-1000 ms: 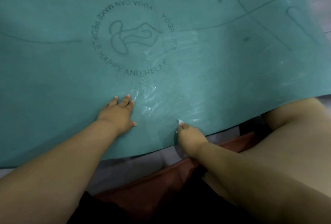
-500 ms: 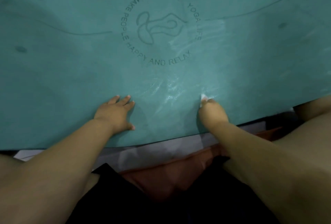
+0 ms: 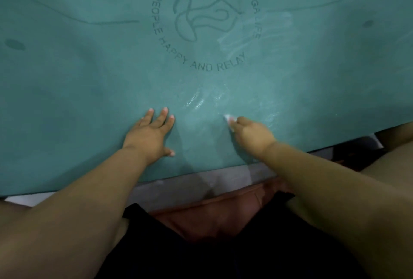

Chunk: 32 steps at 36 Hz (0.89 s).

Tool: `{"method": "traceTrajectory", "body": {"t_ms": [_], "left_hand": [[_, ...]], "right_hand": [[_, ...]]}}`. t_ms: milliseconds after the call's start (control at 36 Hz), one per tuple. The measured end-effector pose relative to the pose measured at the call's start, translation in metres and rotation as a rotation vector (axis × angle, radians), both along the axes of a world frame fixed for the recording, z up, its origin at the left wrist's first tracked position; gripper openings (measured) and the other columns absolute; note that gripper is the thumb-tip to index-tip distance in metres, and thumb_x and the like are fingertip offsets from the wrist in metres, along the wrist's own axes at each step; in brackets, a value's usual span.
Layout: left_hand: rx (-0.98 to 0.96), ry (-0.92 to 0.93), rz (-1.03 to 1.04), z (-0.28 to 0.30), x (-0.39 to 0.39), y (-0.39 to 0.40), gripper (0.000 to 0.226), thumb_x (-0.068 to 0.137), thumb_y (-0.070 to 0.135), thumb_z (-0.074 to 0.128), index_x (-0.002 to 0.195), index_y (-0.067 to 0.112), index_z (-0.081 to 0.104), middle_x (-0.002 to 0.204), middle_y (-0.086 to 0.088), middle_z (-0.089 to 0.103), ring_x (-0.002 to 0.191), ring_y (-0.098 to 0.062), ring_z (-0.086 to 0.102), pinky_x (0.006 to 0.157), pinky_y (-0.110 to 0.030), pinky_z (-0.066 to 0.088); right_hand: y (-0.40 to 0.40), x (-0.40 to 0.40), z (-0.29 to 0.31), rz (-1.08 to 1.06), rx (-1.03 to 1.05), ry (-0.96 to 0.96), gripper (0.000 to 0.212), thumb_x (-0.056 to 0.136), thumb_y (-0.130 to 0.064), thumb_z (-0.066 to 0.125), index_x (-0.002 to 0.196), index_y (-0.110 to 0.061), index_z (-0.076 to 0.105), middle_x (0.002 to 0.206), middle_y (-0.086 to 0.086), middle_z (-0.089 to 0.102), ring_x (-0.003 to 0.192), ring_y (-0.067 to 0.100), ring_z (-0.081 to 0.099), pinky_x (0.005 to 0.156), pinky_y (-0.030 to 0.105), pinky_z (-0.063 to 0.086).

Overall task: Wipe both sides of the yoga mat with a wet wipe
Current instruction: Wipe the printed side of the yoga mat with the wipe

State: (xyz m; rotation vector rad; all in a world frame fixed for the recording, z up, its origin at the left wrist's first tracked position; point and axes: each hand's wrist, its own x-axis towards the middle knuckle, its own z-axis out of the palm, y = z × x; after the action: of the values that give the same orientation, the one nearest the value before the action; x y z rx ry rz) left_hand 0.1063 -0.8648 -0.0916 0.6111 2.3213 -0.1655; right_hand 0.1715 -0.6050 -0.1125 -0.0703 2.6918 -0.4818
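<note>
The teal rubber yoga mat (image 3: 89,77) lies flat on the floor, printed logo (image 3: 201,19) upward. The small white wet wipe (image 3: 229,120) — clenched in the right hand (image 3: 252,135) — has been swept back leftward below the logo, leaving fresh wet streaks. The left hand (image 3: 149,133) stays pressed flat, fingers spread — this side is judged unfinished.

Left hand (image 3: 148,137) flat on teal yoga mat (image 3: 78,82), right hand (image 3: 253,134) around wet wipe (image 3: 229,120)

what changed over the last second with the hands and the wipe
The right hand, gripping the wet wipe, slid it away from the mat's near edge, further onto the yoga mat. Nothing was picked up or released. The left hand stayed flat on the mat, fingers spread.
</note>
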Motion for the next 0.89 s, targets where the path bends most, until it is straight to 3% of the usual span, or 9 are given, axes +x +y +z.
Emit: {"method": "traceTrajectory", "body": {"t_ms": [111,194,306,417,500,611,722,806,889], "left_hand": [[0.023,-0.003,-0.003,-0.002,-0.003,-0.001,0.101,0.082,0.061,0.057,0.150,0.028,-0.009,0.156,0.005,-0.021,0.146,-0.027,-0.011,0.118,-0.035,0.004],[0.038,-0.017,0.015,-0.003,-0.005,0.001,0.100,0.083,0.060,0.057,0.150,0.029,-0.010,0.156,0.005,-0.023,0.145,-0.026,-0.013,0.118,-0.035,0.002],[0.056,-0.021,0.014,-0.002,-0.014,0.003,0.093,0.086,0.058,0.053,0.150,0.031,-0.007,0.156,0.005,-0.023,0.145,-0.025,-0.012,0.119,-0.035,0.004],[0.060,-0.001,0.022,0.001,-0.035,0.000,0.083,0.090,0.054,0.051,0.151,0.031,0.000,0.158,0.005,-0.017,0.147,-0.021,-0.005,0.119,-0.035,0.008],[0.037,0.053,0.129,0.005,-0.052,-0.010,0.092,0.086,0.058,0.053,0.152,0.020,0.002,0.159,0.000,-0.011,0.147,-0.021,-0.002,0.119,-0.034,0.008],[0.004,0.096,0.139,0.004,-0.060,-0.013,0.099,0.082,0.065,0.053,0.152,0.017,0.002,0.159,0.001,-0.009,0.147,-0.023,-0.002,0.118,-0.036,0.007],[0.013,0.088,0.158,-0.003,-0.058,-0.007,0.098,0.084,0.062,0.053,0.152,0.015,0.001,0.159,-0.002,-0.012,0.146,-0.027,-0.007,0.119,-0.038,0.001],[0.035,0.090,0.143,-0.004,-0.063,-0.009,0.099,0.083,0.062,0.054,0.152,0.014,0.002,0.159,-0.004,-0.012,0.146,-0.027,-0.008,0.119,-0.037,0.000],[0.048,0.086,0.128,-0.004,-0.064,-0.010,0.100,0.082,0.063,0.054,0.152,0.013,0.002,0.159,-0.004,-0.013,0.146,-0.027,-0.009,0.118,-0.037,-0.001]], "right_hand": [[0.036,-0.029,0.007,-0.487,0.218,-0.118,0.053,0.096,-0.008,0.035,0.147,-0.010,0.024,0.130,0.021,0.047,0.118,0.037,0.048,0.097,0.038,0.037],[0.003,-0.030,0.007,-0.585,0.168,-0.090,0.049,0.096,-0.008,0.033,0.145,-0.005,0.028,0.131,0.020,0.049,0.118,0.035,0.049,0.099,0.036,0.036],[-0.083,-0.005,0.006,0.055,-0.174,-0.121,0.043,0.097,-0.011,0.039,0.140,-0.008,0.040,0.134,0.016,0.050,0.116,0.035,0.053,0.095,0.036,0.043],[-0.084,-0.018,0.018,0.553,-0.050,-0.330,0.042,0.101,-0.024,0.033,0.142,-0.015,0.038,0.138,0.010,0.045,0.119,0.033,0.048,0.092,0.038,0.040],[-0.050,-0.053,0.027,0.161,-0.072,-0.248,0.042,0.101,-0.041,0.029,0.133,-0.023,0.048,0.140,0.008,0.047,0.128,0.026,0.043,0.101,0.029,0.031],[0.023,-0.092,0.024,-0.520,0.175,-0.123,0.044,0.098,-0.010,0.031,0.142,-0.008,0.034,0.134,0.021,0.048,0.122,0.034,0.048,0.100,0.035,0.036],[0.023,-0.089,0.005,-0.762,0.174,-0.086,0.048,0.096,-0.005,0.030,0.144,-0.003,0.027,0.136,0.018,0.046,0.122,0.032,0.047,0.100,0.033,0.034],[-0.035,-0.073,0.001,-0.455,0.101,-0.026,0.057,0.093,-0.003,0.035,0.148,-0.013,0.023,0.146,0.008,0.036,0.125,0.029,0.046,0.103,0.031,0.032],[-0.090,-0.048,0.003,0.176,-0.049,-0.119,0.054,0.095,-0.014,0.033,0.148,-0.020,0.024,0.145,0.005,0.039,0.125,0.031,0.045,0.097,0.036,0.039]]}}
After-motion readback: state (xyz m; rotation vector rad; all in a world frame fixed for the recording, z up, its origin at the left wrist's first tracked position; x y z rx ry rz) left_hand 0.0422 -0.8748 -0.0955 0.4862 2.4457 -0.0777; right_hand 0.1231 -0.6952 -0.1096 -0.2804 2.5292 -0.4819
